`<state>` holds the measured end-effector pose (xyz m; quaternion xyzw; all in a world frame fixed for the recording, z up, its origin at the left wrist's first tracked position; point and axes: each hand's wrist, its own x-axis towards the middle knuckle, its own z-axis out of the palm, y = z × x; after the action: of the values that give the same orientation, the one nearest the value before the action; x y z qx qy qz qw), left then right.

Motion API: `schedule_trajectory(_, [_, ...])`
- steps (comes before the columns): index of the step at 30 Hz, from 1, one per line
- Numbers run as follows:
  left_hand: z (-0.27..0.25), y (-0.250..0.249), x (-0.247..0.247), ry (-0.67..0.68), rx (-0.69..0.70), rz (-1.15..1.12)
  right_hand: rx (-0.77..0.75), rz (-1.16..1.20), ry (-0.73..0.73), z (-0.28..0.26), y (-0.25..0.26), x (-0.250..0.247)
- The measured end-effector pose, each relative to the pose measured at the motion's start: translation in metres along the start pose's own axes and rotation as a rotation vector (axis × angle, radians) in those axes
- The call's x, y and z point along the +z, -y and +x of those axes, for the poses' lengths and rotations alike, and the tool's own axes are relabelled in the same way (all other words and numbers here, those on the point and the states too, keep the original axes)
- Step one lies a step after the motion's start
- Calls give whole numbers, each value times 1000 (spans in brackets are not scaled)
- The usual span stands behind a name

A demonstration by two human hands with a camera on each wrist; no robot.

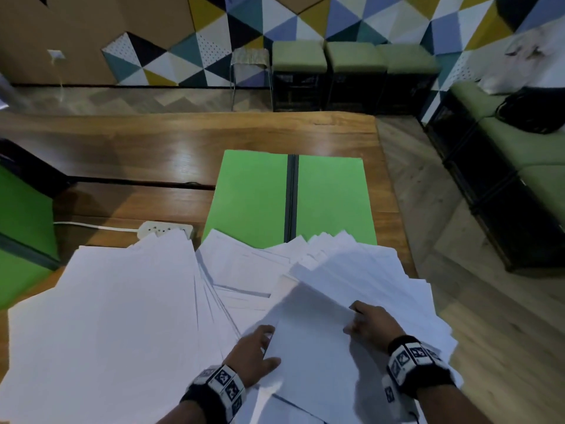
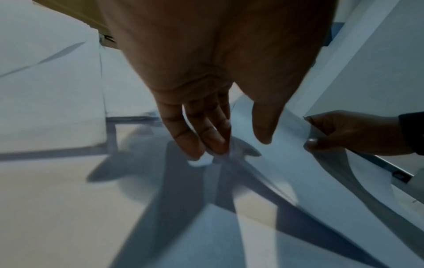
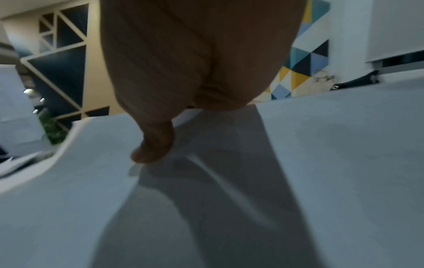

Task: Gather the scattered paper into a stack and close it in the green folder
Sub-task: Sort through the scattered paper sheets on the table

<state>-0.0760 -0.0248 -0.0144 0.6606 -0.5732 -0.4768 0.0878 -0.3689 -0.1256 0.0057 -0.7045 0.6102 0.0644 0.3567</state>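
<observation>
A: Where do things stand?

B: The paper (image 1: 128, 301) is spread across the lower half of the head view, fanned in loose drifts over the table (image 1: 153, 148). The folder (image 1: 290, 194) lies open and flat in the middle of the frame, just beyond the sheets, with its near edge under a few of them.

A: And the hands?

B: Both are on one sheet (image 1: 315, 338) at lower centre. The left hand (image 1: 253, 353) has its thumb on top of the left edge and its fingers underneath, so it's pinching the sheet. The right hand (image 1: 371, 327) is curled round the right edge, thumb on top; the left wrist view shows that grip clearly.

A: So what's the step?

B: I'd judge it's lifting this sheet to start or feed a stack. Nothing looks squared up yet.

A: How to do it well?

B: Keep the sheet taut between both hands so it doesn't sag and drag its neighbours. Lay it on one fixed spot, corners matched. Better still, sweep several fanned sheets together before lifting. Tap the edges on the table before sliding the stack onto one half of the folder.

A: Risks?

B: Sheets at the lower right overhang the table edge and could slip off.
</observation>
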Motion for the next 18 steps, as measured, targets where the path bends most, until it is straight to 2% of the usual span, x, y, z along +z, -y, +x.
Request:
schedule_trajectory(6, [-8,10,0,-72,-1,-32,-72,-4,-94,-3,-12,-26])
schedule_trajectory(14, [-6,13,3,-112,-2,-45,-148,182,-415,-25,-13,-105])
schedule_trajectory(18, [-2,-15,-7,-88,32,-227,-148,303,-554,-49,18,-131])
